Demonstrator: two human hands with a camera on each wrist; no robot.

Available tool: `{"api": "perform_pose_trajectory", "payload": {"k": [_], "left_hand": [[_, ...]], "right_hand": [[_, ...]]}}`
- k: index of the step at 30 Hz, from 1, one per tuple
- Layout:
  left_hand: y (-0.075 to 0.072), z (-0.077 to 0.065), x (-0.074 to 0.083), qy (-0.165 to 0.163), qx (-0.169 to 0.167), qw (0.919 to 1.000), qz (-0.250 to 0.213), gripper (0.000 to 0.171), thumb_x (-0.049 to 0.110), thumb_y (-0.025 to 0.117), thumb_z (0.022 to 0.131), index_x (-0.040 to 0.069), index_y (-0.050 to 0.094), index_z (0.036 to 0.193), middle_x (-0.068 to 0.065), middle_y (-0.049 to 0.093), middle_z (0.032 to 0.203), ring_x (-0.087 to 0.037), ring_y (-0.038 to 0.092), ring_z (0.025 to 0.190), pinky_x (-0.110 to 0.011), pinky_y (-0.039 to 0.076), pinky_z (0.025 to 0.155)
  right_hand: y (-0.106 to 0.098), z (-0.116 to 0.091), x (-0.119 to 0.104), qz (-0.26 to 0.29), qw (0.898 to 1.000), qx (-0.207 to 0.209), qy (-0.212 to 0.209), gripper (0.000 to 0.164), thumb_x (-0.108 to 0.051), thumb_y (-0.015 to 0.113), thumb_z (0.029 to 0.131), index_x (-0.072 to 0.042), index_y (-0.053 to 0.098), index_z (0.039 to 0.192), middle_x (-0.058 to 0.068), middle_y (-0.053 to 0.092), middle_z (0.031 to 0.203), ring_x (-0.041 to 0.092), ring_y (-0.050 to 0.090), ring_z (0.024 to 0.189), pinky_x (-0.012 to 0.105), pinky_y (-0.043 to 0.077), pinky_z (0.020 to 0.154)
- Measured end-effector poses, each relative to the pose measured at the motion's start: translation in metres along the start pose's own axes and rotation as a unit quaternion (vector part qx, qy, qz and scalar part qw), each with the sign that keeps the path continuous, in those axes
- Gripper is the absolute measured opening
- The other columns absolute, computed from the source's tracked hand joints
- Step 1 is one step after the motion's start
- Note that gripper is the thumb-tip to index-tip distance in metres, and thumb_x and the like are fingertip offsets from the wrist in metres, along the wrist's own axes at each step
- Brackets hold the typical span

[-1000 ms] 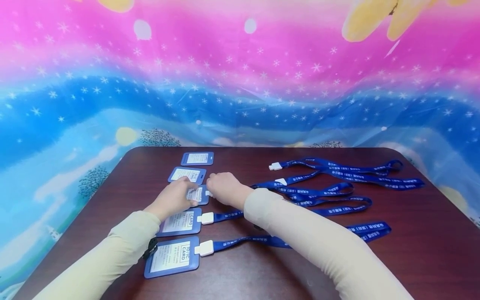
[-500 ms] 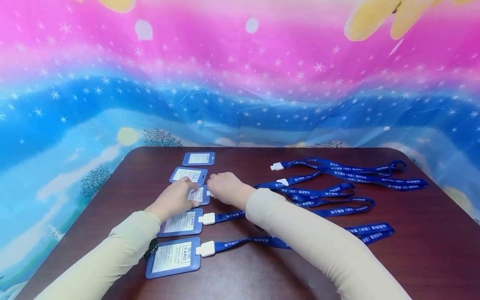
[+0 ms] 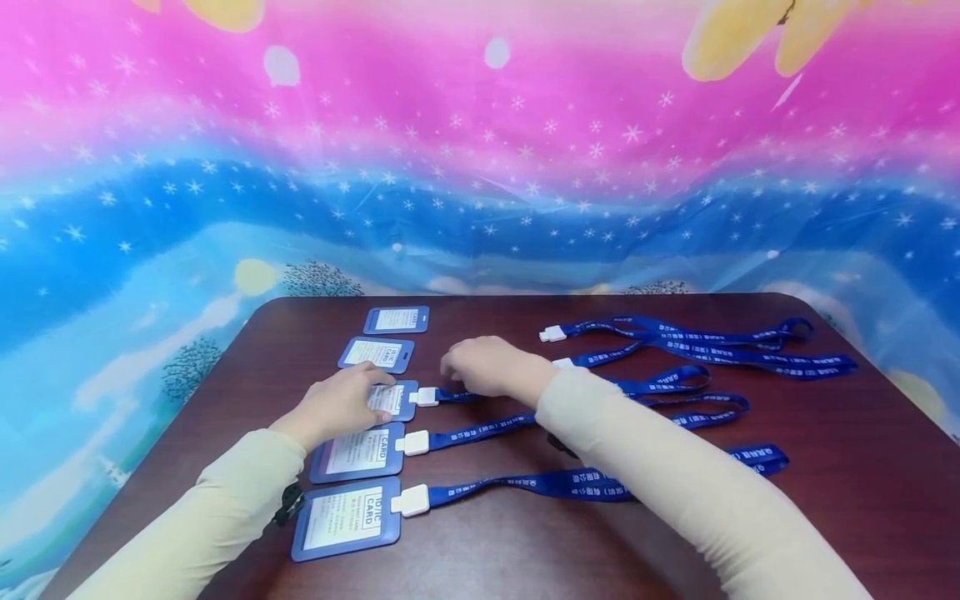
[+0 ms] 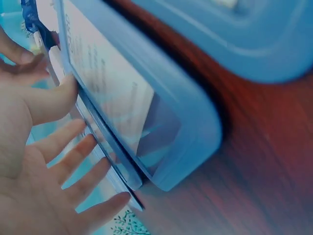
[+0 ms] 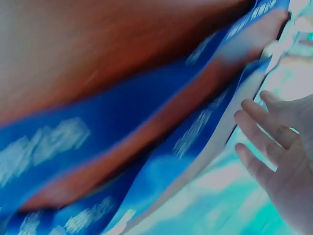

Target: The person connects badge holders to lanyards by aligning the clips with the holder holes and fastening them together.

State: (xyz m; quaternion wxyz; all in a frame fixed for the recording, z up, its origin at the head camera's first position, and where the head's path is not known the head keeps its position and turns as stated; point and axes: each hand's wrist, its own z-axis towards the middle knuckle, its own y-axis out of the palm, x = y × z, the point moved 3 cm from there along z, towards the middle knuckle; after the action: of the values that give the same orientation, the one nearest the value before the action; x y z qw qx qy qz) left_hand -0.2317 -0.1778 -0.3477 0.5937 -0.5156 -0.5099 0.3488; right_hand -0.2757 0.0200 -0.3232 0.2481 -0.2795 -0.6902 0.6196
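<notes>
My left hand (image 3: 337,402) rests over the middle badge holder (image 3: 406,402), a blue frame around a white printed card. In the left wrist view the fingers of this hand (image 4: 63,161) are spread, the thumb at a holder's edge. A white clip (image 3: 427,397) joins the middle holder to a blue lanyard (image 3: 452,395) with white lettering. Over that strap is my right hand (image 3: 491,367), which hides part of it. Its fingers (image 5: 259,117) look loosely bent with nothing between them in the right wrist view.
Two nearer badge holders (image 3: 360,452) (image 3: 348,518) have lanyards clipped on. Two farther holders (image 3: 397,319) (image 3: 377,354) lie without straps. Loose lanyards (image 3: 678,337) lie at the table's back right. A colourful printed cloth (image 3: 480,167) hangs behind the brown table (image 3: 510,554).
My right hand has left the middle holder's clip and moved right along the strap, so the clip now shows. The left hand has shifted slightly left and down, still at the middle holder.
</notes>
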Motion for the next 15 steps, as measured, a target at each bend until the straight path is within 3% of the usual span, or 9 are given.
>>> {"api": "perform_pose_trajectory", "payload": {"k": [6,15], "left_hand": [[-0.004,-0.003,-0.001,0.012,0.025,0.9996,0.008,0.041,0.023,0.077,0.087,0.012,0.068,0.126,-0.013,0.061,0.131,-0.036,0.056,0.119,-0.06,0.047,0.094],[-0.011,-0.004,-0.007,0.022,0.064,0.9974,0.026,0.033,0.018,0.073,0.09,0.009,0.07,0.121,-0.015,0.064,0.128,-0.036,0.058,0.12,-0.056,0.049,0.093]], "right_hand": [[-0.009,-0.025,0.038,0.035,0.999,0.008,0.017,0.024,-0.014,0.058,0.101,-0.012,0.071,0.121,0.003,0.069,0.119,0.02,0.062,0.114,0.039,0.049,0.098],[-0.008,-0.063,0.085,0.023,0.999,0.0,0.048,0.023,-0.014,0.057,0.101,-0.008,0.071,0.118,0.006,0.07,0.112,0.025,0.066,0.105,0.042,0.052,0.092]]}}
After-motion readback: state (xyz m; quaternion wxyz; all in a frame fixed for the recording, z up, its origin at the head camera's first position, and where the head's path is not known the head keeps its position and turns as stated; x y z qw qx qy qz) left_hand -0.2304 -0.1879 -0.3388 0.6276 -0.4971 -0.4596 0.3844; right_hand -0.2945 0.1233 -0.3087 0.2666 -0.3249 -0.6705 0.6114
